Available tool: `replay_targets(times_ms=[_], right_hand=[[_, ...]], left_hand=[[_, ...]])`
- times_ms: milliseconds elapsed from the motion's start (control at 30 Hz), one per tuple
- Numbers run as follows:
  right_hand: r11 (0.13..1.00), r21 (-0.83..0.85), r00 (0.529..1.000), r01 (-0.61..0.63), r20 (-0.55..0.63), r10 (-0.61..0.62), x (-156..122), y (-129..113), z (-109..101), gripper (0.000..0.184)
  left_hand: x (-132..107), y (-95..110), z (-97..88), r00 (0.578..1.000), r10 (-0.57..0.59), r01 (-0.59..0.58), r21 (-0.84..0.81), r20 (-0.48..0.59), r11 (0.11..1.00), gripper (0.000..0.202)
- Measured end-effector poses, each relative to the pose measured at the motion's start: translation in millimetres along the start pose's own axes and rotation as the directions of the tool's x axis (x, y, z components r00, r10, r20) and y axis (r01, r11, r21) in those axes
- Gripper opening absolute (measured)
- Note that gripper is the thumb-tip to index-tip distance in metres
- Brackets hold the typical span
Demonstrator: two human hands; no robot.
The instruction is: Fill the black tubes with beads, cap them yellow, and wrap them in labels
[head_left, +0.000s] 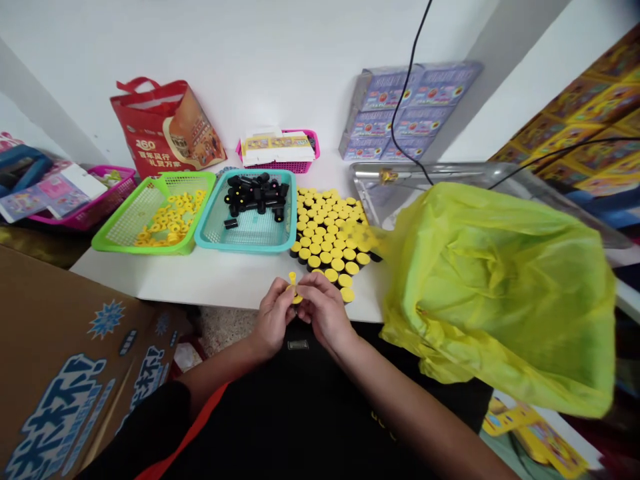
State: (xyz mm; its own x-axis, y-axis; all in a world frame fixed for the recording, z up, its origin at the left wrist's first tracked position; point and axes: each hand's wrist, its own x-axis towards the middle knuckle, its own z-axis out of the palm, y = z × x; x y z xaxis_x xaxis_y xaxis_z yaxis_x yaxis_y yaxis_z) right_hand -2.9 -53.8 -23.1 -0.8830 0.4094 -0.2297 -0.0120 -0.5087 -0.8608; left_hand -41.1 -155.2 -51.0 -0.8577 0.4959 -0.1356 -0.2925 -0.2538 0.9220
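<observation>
My left hand (274, 319) and my right hand (324, 308) meet at the table's front edge, fingers pinched together on a small yellow plastic part (293, 285) that sticks up between them. Just beyond them stands a block of several black cylinders with yellow caps (330, 240), upright on the white table (220, 277). A teal basket (250, 212) holds several loose black cylinders. To its left, a green basket (159, 213) holds several yellow rings.
A big yellow plastic bag (495, 293) bulges at the right, by a metal tray (450, 183). A printed cardboard box (70, 373) is at the lower left. At the back are a red bag (167, 130), pink baskets (287, 152) and wrapped boxes (400, 110).
</observation>
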Motion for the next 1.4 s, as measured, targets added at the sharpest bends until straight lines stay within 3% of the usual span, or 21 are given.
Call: replay_targets(times_ms=[133,267,367,467,600,833,967,1033,1133,1267,1333,1400], right_hand=[[0.992,-0.121,0.994,-0.016,0.103,0.029,2,-1,-9,0.027],[0.912,-0.344,0.968,0.222,0.192,-0.163,3,-5,-17,0.037],[0.851,-0.377,0.929,0.365,0.202,-0.309,2,-3,-18,0.043],[0.753,-0.409,0.856,0.516,0.230,-0.462,0,1,-19,0.033],[0.533,-0.493,0.714,0.687,0.322,-0.622,-4,3,-22,0.018],[0.280,-0.585,0.601,0.761,0.473,-0.645,0,2,-26,0.016],[0.235,-0.593,0.601,0.770,0.551,-0.579,4,0,-31,0.026],[0.241,-0.591,0.606,0.770,0.560,-0.565,4,-1,-34,0.039],[0.216,-0.596,0.589,0.773,0.549,-0.593,2,-3,-35,0.045],[0.109,-0.634,0.533,0.765,0.529,-0.660,1,-8,-35,0.037],[0.049,-0.659,0.511,0.750,0.531,-0.675,1,-9,-35,0.031],[-0.035,-0.676,0.485,0.736,0.562,-0.671,0,-7,-35,0.024]], left_hand=[[8,5,-2.1,0.995,-0.078,0.078,0.000,0.067,0.997,0.042],[13,19,-3.8,0.980,-0.121,0.136,-0.086,0.157,0.987,0.040],[12,24,-3.4,0.965,-0.138,0.169,-0.129,0.222,0.977,0.041],[9,24,-1.8,0.956,-0.150,0.189,-0.138,0.252,0.972,0.042],[5,25,1.9,0.953,-0.156,0.196,-0.134,0.261,0.971,0.040],[5,28,6.1,0.944,-0.254,0.281,-0.108,0.208,0.954,0.048],[9,23,8.8,0.882,-0.410,0.439,-0.092,0.231,0.894,0.061],[10,22,10.5,0.874,-0.420,0.452,-0.094,0.243,0.887,0.063],[9,22,11.5,0.904,-0.367,0.388,-0.061,0.218,0.920,0.063],[7,25,7.4,0.991,-0.103,0.102,0.013,0.088,0.995,0.039],[8,26,4.2,0.995,0.033,-0.037,0.046,0.091,0.998,0.032],[7,24,1.3,0.986,0.092,-0.104,0.079,0.142,0.991,0.027]])
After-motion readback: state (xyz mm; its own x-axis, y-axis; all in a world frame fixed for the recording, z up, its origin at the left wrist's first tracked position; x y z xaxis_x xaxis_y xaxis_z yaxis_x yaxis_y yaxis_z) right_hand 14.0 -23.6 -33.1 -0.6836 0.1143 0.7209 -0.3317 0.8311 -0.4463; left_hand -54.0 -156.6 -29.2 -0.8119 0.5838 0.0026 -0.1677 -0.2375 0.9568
